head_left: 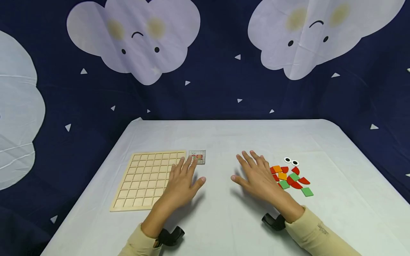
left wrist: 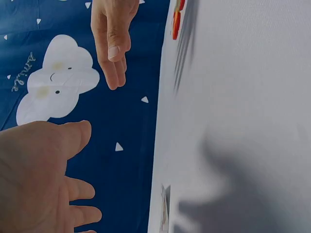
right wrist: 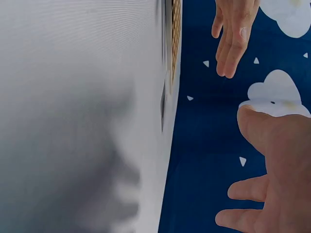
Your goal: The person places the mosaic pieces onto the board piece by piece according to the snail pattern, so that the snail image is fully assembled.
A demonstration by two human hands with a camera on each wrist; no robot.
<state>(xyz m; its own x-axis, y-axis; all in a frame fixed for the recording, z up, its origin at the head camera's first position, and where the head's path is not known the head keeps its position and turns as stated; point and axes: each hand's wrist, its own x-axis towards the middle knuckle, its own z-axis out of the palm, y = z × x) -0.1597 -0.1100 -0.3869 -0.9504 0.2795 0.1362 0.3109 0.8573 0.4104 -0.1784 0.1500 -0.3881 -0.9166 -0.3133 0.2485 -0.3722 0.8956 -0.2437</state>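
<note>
My left hand (head_left: 182, 186) hovers palm down over the right edge of a wooden grid board (head_left: 137, 183), its fingers straight and spread, holding nothing. Just beyond its fingertips lies a small printed pattern card (head_left: 201, 156), partly covered by the fingers in the head view. My right hand (head_left: 259, 177) is held out the same way, to the left of a loose pile of flat pieces: red quarter-circles (head_left: 304, 181), green squares (head_left: 307, 192) and orange squares (head_left: 282, 176). Two white eye discs (head_left: 295, 163) lie behind the pile. Both wrist views show each hand raised off the table, with its shadow below.
A white cloth covers the table (head_left: 221, 224). Behind it hangs a dark blue curtain (head_left: 217, 99) with clouds and small white triangles. A black wrist mount (head_left: 171, 236) sits on the left wrist, another black mount (head_left: 273, 222) on the right.
</note>
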